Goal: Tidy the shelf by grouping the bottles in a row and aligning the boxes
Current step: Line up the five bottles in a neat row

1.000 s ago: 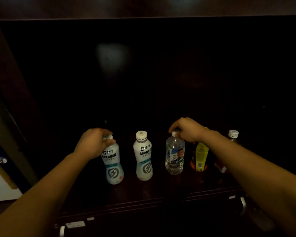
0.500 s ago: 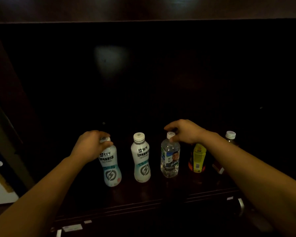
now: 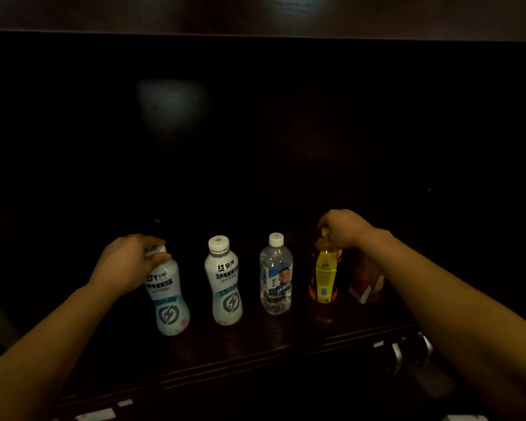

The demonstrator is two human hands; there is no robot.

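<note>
Left hand (image 3: pixel 128 262) curled round cap of white bottle (image 3: pixel 167 287); right hand (image 3: pixel 343 229) pinching top of yellow bottle (image 3: pixel 324 275). Between grips: second white bottle (image 3: pixel 225 284), water bottle (image 3: pixel 276 275), both upright. Row looks nearly formed; red bottle (image 3: pixel 365 284) half hidden under right forearm. Boxes not in view.

On the dark shelf (image 3: pixel 255 343) stand two white bottles (image 3: pixel 169 299) (image 3: pixel 225 287), a clear bottle (image 3: pixel 276 278), a yellow-labelled bottle (image 3: pixel 325 278), a red-labelled bottle (image 3: pixel 366 284).

Five upright bottles (image 3: pixel 275 275) in row
</note>
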